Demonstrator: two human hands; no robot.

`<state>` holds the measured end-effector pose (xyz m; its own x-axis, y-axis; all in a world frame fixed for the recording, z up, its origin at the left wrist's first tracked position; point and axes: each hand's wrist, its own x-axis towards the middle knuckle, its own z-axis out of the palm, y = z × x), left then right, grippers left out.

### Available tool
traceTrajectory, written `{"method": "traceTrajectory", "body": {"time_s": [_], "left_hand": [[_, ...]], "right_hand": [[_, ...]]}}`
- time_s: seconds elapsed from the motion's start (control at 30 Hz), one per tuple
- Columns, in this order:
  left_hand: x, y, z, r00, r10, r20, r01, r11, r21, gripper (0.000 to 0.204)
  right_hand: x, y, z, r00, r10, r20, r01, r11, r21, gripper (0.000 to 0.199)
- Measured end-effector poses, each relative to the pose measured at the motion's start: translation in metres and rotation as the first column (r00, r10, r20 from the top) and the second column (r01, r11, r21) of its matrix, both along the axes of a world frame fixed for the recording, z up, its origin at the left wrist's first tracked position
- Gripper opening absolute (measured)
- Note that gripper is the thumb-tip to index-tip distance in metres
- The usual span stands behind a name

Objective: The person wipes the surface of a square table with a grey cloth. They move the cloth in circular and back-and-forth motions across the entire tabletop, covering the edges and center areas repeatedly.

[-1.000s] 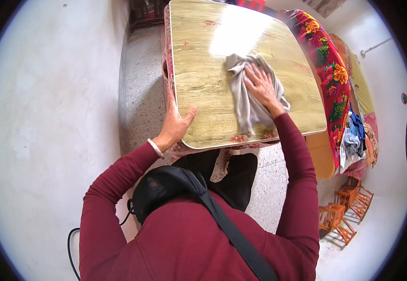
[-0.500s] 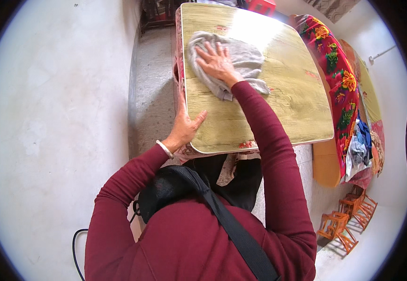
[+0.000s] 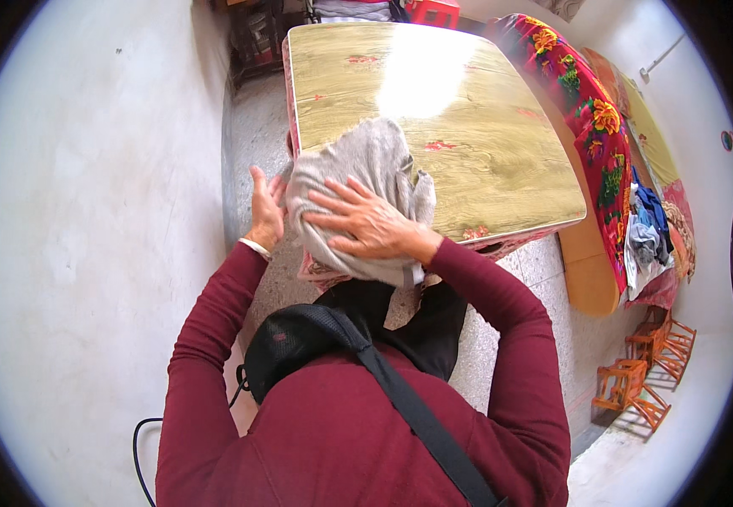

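Note:
A crumpled grey cloth (image 3: 358, 156) covers the near left corner of a table (image 3: 502, 160) with a glossy wood-grain top and a pale edge. My right hand (image 3: 366, 221) lies flat on the cloth, fingers spread toward the left. Part of the cloth drapes over the table's near edge. Just off the table's left side, my left hand (image 3: 267, 207) is raised beside the cloth with its fingers apart and nothing in them. Whether its fingertips touch the cloth, I cannot tell.
A sofa (image 3: 590, 245) with a red flowered cover (image 3: 603, 152) stands along the table's right. Clothes (image 3: 649, 228) are piled on it. Wooden stools (image 3: 628, 389) are at the lower right. A white wall (image 3: 96, 253) runs along the left; a red plastic stool (image 3: 434, 13) is behind.
My right hand has drawn the cloth toward me and left, from the far left of the tabletop to the near corner. My left hand has moved off the table's edge, outward to the left.

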<state>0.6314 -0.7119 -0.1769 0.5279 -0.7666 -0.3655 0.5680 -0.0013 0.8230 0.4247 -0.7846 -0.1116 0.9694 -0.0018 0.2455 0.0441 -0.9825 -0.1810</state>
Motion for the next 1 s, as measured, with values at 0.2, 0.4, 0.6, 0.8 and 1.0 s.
{"method": "traceTrajectory", "body": {"time_s": [0.2,0.4,0.6,0.8,1.0], "left_hand": [[0.009,-0.059,0.016,0.876,-0.153,0.458,0.149,0.988,0.045,0.093],[0.000,-0.101,0.003,0.602,-0.149,0.784,0.045,0.987,0.153,0.077],[-0.013,-0.098,0.010,0.482,-0.128,0.867,0.001,0.989,0.145,0.060],[-0.006,-0.100,-0.004,0.419,-0.088,0.904,0.043,0.996,0.076,0.064],[-0.003,-0.100,-0.004,0.389,-0.104,0.915,0.013,0.994,0.108,0.063]], "right_hand": [[-0.083,-0.008,0.006,0.978,-0.138,-0.154,0.153,0.984,0.087,0.048],[-0.183,-0.098,-0.005,0.789,-0.598,-0.142,0.608,0.794,0.030,0.048],[-0.238,-0.248,-0.048,0.435,-0.897,-0.075,0.890,0.441,-0.113,0.061],[-0.103,-0.295,-0.039,0.259,-0.946,-0.195,0.947,0.288,-0.140,0.069],[0.013,-0.209,-0.020,0.599,-0.776,-0.200,0.758,0.629,-0.171,0.065]]}}
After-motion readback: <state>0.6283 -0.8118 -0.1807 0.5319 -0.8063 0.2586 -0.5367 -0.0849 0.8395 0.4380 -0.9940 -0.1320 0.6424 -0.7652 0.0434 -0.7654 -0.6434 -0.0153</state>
